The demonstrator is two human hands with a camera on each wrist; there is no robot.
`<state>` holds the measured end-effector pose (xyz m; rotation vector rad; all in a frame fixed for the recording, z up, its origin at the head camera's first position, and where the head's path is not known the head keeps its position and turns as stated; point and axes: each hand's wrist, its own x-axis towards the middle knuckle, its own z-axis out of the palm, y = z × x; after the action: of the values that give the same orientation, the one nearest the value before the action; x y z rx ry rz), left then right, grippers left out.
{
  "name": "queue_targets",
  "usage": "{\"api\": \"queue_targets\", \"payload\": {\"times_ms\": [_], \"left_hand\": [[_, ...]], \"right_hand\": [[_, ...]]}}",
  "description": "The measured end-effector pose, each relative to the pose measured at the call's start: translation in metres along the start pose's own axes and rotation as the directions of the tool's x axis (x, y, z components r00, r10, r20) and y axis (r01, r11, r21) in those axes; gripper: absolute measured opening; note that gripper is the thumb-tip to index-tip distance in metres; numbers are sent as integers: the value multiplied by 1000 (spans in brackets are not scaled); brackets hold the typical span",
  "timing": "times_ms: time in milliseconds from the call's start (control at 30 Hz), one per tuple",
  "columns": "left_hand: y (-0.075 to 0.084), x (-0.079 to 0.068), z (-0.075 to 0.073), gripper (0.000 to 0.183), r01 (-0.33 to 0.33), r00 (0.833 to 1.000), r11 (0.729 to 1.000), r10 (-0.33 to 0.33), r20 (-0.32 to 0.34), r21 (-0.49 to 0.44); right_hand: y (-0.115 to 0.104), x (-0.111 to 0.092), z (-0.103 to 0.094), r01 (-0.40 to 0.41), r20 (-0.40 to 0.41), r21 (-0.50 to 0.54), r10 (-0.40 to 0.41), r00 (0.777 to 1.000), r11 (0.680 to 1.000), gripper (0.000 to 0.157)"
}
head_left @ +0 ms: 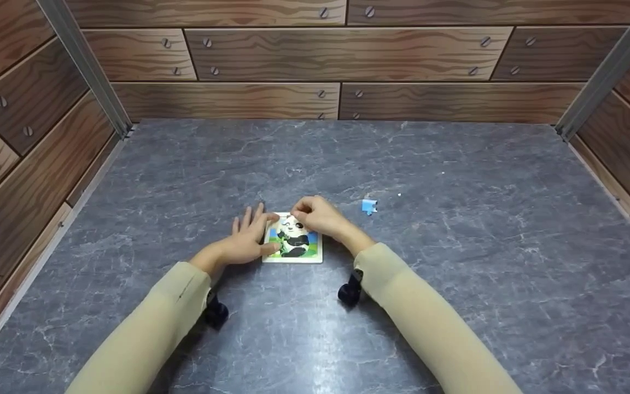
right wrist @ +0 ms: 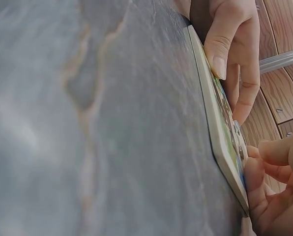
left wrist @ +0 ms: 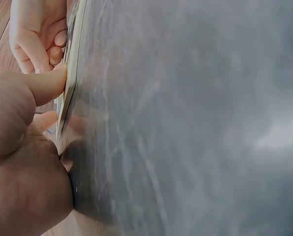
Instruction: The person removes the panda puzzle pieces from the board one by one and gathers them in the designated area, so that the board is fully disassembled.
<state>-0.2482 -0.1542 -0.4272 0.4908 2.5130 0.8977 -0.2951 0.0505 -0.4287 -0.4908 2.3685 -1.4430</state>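
A panda jigsaw puzzle point(head_left: 293, 246) in a pale-edged square tray lies flat on the grey surface, between both hands. My left hand point(head_left: 244, 241) spreads over its left side, thumb resting on the lower left of the picture and index finger at the upper left edge. Curled over the top right is my right hand point(head_left: 318, 216), its thumb and index finger pinching a puzzle piece point(right wrist: 239, 140) by the panda's head. That piece stands slightly proud of the picture in the right wrist view, and the fingers partly hide it. The left thumb point(left wrist: 50, 83) presses at the tray's edge.
A loose light-blue puzzle piece point(head_left: 369, 206) lies to the right of the right hand. Tiny white specks are scattered beyond it. Wood-patterned walls point(head_left: 342, 54) with grey corner posts enclose the marbled surface point(head_left: 457, 246) at the back and sides.
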Motion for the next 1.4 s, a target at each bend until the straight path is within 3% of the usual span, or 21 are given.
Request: {"api": "queue_targets", "payload": {"times_ms": [167,400,733,1067,1400], "left_hand": [[-1,1,1,80,7,1000,999,-8,24,50],[-1,1,1,80,9,998,990,-18,59,142],[1,1,0,79,9,998,989,-19,63,148],[1,2,0,77,3,997,988,-14,69,157],[4,3,0,77,15,996,984,-30,79,179]], "right_hand": [[2,1,1,4,-4,-5,-4,1000,1000,15],[2,1,2,10,-22,-16,-11,1000,1000,15],[2,3,2,22,-28,-41,-23,999,999,14],[2,-1,-1,47,-19,63,-46,999,997,11],[2,-7,-4,103,-27,8,-103,994,995,7]]}}
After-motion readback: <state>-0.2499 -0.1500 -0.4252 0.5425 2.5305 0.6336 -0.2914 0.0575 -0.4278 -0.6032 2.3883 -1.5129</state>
